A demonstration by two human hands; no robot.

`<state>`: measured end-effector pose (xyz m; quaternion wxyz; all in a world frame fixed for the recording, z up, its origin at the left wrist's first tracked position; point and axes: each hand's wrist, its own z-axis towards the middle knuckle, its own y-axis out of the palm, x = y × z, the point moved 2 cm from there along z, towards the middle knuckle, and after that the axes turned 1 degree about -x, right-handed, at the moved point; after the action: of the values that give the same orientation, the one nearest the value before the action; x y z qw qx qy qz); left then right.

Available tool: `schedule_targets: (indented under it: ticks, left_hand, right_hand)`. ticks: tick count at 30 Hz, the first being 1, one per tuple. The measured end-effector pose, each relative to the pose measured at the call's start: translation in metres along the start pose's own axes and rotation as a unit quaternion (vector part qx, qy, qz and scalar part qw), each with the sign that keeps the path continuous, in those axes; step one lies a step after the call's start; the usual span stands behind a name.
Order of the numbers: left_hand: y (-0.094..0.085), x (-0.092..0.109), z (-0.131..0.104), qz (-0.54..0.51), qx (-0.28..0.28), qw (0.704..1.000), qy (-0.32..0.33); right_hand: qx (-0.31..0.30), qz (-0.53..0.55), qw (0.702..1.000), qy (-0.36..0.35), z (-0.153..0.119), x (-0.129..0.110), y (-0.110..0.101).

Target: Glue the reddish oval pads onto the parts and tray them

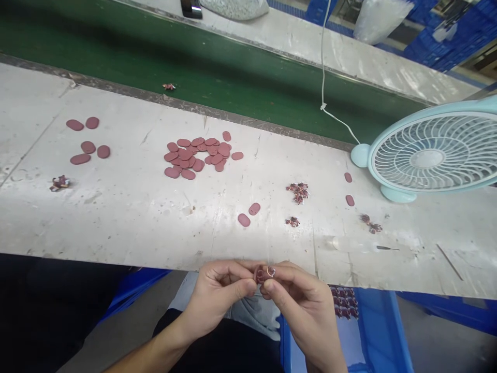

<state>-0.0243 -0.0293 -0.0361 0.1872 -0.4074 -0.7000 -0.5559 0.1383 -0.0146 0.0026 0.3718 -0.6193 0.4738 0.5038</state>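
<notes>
At the table's front edge, my left hand (221, 292) pinches a small dark red piece (261, 274) between thumb and fingers. My right hand (298, 295) closes on the other side of the same piece, where a small figure with an orange and white band shows. Fingertips hide part of it. Beyond my hands, two flat red ovals (244, 220) lie on the white table (217, 199). Small dark red figures (298, 192) sit to their right. A large group of red ovals (186, 154) lies farther back.
A light blue fan (427, 155) stands at the right, its white cable crossing the green belt (128, 65). A clear bottle (349, 244) lies near the right front. Below the edge, a blue crate (382, 331) holds rows of figures.
</notes>
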Motion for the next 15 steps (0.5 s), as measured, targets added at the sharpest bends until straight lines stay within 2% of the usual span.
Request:
schedule_targets:
  ticks: [10, 13, 15]
  left_hand:
    - [0.007, -0.003, 0.002, 0.025, -0.001, 0.999, 0.029]
    - [0.004, 0.001, 0.004, 0.103, -0.015, 0.993, 0.062]
    - [-0.003, 0.012, 0.012, 0.234, 0.005, 0.964, 0.127]
  right_hand:
    - [0.04, 0.022, 0.998, -0.031, -0.004, 0.005, 0.002]
    - [0.074, 0.043, 0.995, -0.051, -0.015, 0.015, -0.008]
    - [0.127, 0.059, 0.989, -0.053, -0.029, 0.029, -0.025]
